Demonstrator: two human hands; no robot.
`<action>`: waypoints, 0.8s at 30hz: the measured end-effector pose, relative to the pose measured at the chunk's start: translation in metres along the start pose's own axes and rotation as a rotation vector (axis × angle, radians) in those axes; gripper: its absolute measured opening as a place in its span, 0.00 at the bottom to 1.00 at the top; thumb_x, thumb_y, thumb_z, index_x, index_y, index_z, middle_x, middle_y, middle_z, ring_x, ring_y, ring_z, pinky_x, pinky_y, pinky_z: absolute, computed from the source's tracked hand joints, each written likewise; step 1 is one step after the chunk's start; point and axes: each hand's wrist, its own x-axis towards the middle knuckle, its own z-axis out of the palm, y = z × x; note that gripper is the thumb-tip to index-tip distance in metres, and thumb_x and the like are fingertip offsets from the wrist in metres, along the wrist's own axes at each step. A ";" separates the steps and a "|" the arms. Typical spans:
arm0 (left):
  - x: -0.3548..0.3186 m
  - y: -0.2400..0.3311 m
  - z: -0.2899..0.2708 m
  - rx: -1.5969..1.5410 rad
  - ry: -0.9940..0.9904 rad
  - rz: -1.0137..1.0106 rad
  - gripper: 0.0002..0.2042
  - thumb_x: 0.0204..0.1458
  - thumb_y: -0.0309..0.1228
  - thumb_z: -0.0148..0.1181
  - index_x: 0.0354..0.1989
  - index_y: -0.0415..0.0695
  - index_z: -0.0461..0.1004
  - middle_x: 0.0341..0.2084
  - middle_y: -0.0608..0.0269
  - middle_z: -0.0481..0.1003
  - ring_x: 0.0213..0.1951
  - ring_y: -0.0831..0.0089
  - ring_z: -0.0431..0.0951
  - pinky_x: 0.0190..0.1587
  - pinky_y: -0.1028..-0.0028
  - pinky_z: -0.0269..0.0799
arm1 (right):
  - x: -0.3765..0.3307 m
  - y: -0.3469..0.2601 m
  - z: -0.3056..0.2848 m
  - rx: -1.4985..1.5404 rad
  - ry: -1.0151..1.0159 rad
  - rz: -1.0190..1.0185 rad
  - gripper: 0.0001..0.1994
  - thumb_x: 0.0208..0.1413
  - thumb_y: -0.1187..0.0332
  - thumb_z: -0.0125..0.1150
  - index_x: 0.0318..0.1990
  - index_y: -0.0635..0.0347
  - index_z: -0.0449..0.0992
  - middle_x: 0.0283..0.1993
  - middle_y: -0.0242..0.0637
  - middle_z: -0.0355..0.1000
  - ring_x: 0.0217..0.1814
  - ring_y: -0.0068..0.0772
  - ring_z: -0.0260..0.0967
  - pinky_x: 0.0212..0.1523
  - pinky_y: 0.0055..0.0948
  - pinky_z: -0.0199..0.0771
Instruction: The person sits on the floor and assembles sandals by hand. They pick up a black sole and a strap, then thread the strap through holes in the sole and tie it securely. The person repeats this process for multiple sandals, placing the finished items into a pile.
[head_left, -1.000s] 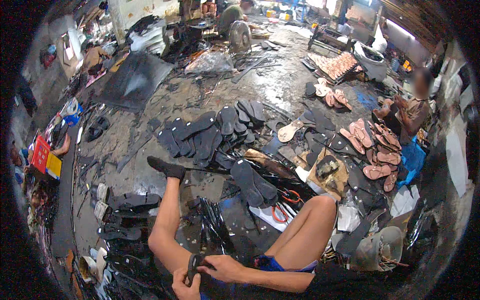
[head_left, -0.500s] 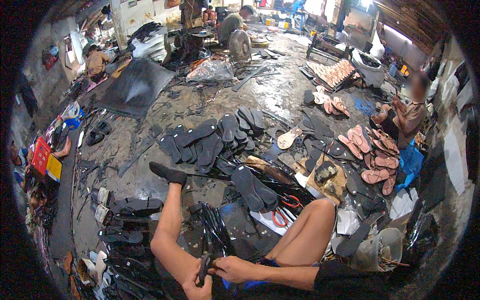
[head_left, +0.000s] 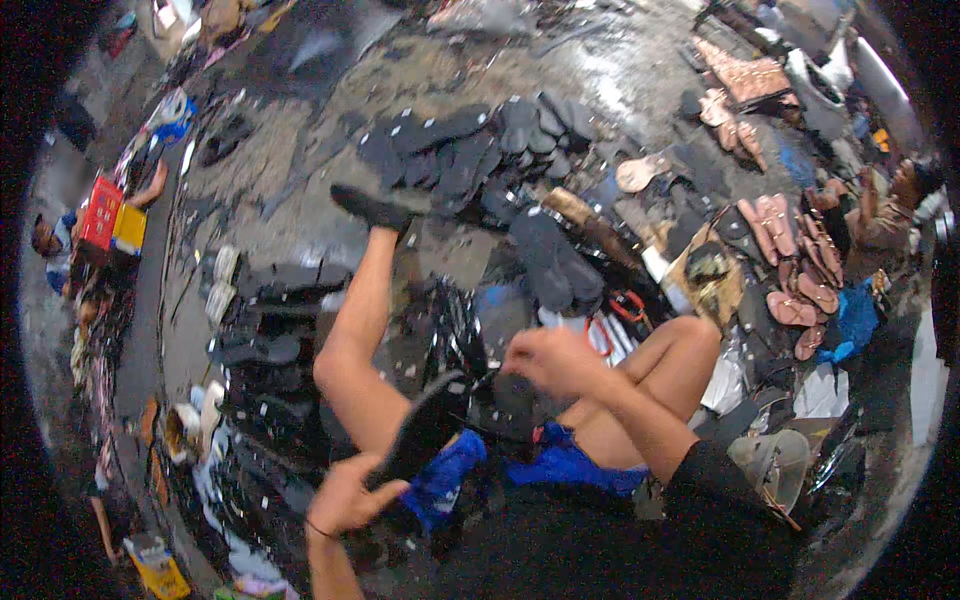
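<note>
My left hand is closed around one end of a black sandal sole. It holds the sole tilted up in front of my lap, between my bent legs. My right hand is apart from the sole, raised over the floor near my right knee. Its fingers are curled together and somewhat smeared by motion, so I cannot make out what is in them. Beyond it lies a stack of black soles on the floor. Red-handled scissors lie beside that stack.
Piles of black soles cover the floor ahead, with more at my left. Pink sandals and a seated co-worker are at the right. A translucent bucket stands by my right elbow. Another person is at far left.
My hands, earlier together at the dark piece near the lower edge, have separated. The right has moved up and right; the left now holds the sole with its broad side showing. The view has tilted down.
</note>
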 end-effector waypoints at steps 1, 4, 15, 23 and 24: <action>-0.008 0.010 -0.021 0.019 -0.025 -0.006 0.18 0.49 0.35 0.69 0.46 0.38 0.78 0.40 0.54 0.81 0.41 0.70 0.80 0.48 0.67 0.75 | -0.005 0.010 -0.002 0.195 0.071 0.086 0.10 0.58 0.62 0.64 0.38 0.59 0.80 0.34 0.38 0.78 0.35 0.33 0.77 0.36 0.33 0.75; -0.005 0.013 -0.022 -0.307 0.145 -0.001 0.18 0.52 0.32 0.68 0.49 0.36 0.76 0.38 0.61 0.80 0.39 0.72 0.78 0.47 0.69 0.73 | -0.004 0.026 0.039 0.811 0.140 0.260 0.11 0.60 0.64 0.64 0.40 0.65 0.79 0.32 0.27 0.76 0.31 0.16 0.69 0.29 0.22 0.72; 0.091 0.064 0.070 -0.689 0.862 0.153 0.13 0.58 0.28 0.55 0.48 0.32 0.72 0.42 0.58 0.76 0.41 0.71 0.75 0.46 0.72 0.71 | -0.003 -0.079 0.015 0.647 0.081 0.056 0.11 0.60 0.63 0.61 0.42 0.61 0.78 0.38 0.46 0.78 0.41 0.43 0.78 0.43 0.36 0.74; 0.086 0.074 0.072 -0.644 0.837 0.156 0.20 0.59 0.32 0.55 0.56 0.31 0.69 0.56 0.46 0.70 0.59 0.51 0.68 0.65 0.62 0.57 | 0.002 -0.093 0.031 0.525 0.328 -0.005 0.09 0.54 0.68 0.68 0.39 0.63 0.79 0.34 0.40 0.77 0.34 0.32 0.76 0.34 0.27 0.75; 0.085 0.075 0.075 -0.592 0.829 0.122 0.22 0.59 0.33 0.56 0.57 0.31 0.68 0.59 0.44 0.68 0.61 0.49 0.66 0.66 0.61 0.55 | 0.001 -0.091 0.030 0.436 0.357 -0.059 0.09 0.54 0.69 0.68 0.39 0.63 0.79 0.33 0.39 0.76 0.32 0.28 0.75 0.31 0.24 0.75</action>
